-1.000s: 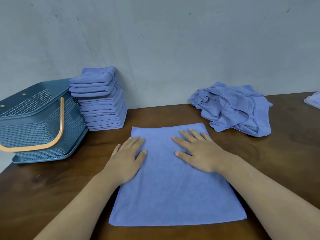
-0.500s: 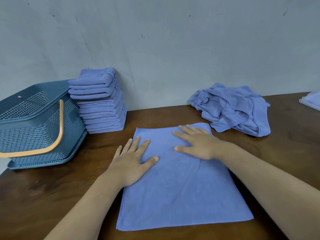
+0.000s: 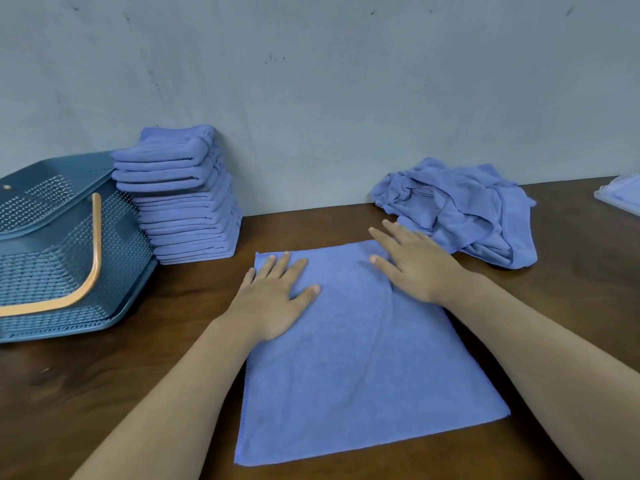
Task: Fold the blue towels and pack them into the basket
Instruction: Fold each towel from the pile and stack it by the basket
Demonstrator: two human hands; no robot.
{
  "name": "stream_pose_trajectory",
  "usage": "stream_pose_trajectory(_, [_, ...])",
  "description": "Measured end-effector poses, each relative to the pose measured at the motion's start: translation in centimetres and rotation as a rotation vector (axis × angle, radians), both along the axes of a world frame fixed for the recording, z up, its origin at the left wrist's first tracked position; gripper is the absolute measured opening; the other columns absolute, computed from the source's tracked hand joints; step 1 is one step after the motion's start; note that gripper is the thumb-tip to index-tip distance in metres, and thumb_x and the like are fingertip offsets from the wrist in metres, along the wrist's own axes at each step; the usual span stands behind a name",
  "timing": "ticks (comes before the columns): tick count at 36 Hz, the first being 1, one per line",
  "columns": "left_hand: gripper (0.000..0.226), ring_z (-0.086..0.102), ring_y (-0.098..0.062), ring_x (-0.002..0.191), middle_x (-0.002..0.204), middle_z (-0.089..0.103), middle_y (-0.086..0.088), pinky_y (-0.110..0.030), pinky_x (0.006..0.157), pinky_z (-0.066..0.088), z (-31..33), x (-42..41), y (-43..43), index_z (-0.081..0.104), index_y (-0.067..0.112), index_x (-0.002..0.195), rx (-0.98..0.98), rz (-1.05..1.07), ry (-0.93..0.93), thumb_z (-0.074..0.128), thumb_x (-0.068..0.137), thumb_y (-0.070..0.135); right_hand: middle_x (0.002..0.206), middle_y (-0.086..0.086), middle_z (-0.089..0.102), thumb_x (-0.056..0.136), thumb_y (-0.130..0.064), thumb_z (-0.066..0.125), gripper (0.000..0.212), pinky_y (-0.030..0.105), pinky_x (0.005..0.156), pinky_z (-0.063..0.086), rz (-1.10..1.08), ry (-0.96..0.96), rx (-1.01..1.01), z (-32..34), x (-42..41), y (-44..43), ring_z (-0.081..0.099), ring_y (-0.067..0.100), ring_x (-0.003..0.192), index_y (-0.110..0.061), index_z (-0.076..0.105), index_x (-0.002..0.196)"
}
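Note:
A blue towel lies flat on the brown table in front of me. My left hand presses palm-down on its far left corner, fingers spread. My right hand lies flat on the far right corner, fingers apart, reaching just past the towel's far edge. A tall stack of folded blue towels stands against the wall at the left. Beside it, a dark blue perforated basket with an orange handle sits tilted at the table's left edge. A heap of crumpled blue towels lies at the back right.
A grey wall runs along the table's far edge. At the far right edge a pale flat tray or packet with something blue is partly cut off. Bare wood shows at the front left.
Both hands slid away from me and apart, from the towel's middle to its far corners. The view shifted slightly to the left.

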State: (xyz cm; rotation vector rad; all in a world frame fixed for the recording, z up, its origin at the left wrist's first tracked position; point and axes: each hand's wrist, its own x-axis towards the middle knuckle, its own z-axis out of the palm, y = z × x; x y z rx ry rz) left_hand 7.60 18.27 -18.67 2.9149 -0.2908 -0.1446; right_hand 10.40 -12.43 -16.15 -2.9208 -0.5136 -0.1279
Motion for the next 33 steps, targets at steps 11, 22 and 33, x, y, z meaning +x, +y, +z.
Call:
stream_pose_trajectory(11, [0.083, -0.014, -0.013, 0.164, 0.177, -0.011, 0.015, -0.047, 0.132, -0.004, -0.3, 0.2, 0.1, 0.001, 0.05, 0.167, 0.021, -0.003, -0.037, 0.015, 0.095, 0.087, 0.172, -0.023, -0.022, 0.1, -0.078, 0.014, 0.074, 0.038, 0.132, -0.005, 0.138, 0.114, 0.217, -1.7, -10.3, 5.0, -0.028, 0.002, 0.156, -0.05, -0.006, 0.165])
stream_pose_trajectory(22, [0.092, -0.016, -0.015, 0.163, 0.177, -0.013, 0.012, -0.049, 0.132, -0.005, -0.3, 0.3, 0.1, -0.003, 0.051, 0.167, 0.028, -0.01, -0.012, 0.011, 0.087, 0.094, 0.176, -0.014, -0.008, 0.1, -0.081, 0.017, 0.079, 0.043, 0.132, -0.002, 0.167, 0.153, -0.02, -1.0, -10.5, 4.7, -0.015, 0.013, 0.162, -0.043, 0.001, 0.167])
stream_pose_trajectory(33, [0.09, -0.018, -0.014, 0.163, 0.177, -0.014, 0.012, -0.049, 0.132, -0.006, 0.2, -0.2, -0.1, -0.003, 0.05, 0.167, 0.028, -0.008, -0.001, 0.012, 0.09, 0.093, 0.177, -0.012, -0.008, 0.1, -0.079, 0.026, 0.075, 0.039, 0.132, -0.003, -0.055, 0.242, 0.002, -0.5, -3.1, -0.9, -0.013, 0.006, 0.161, -0.05, 0.009, 0.166])
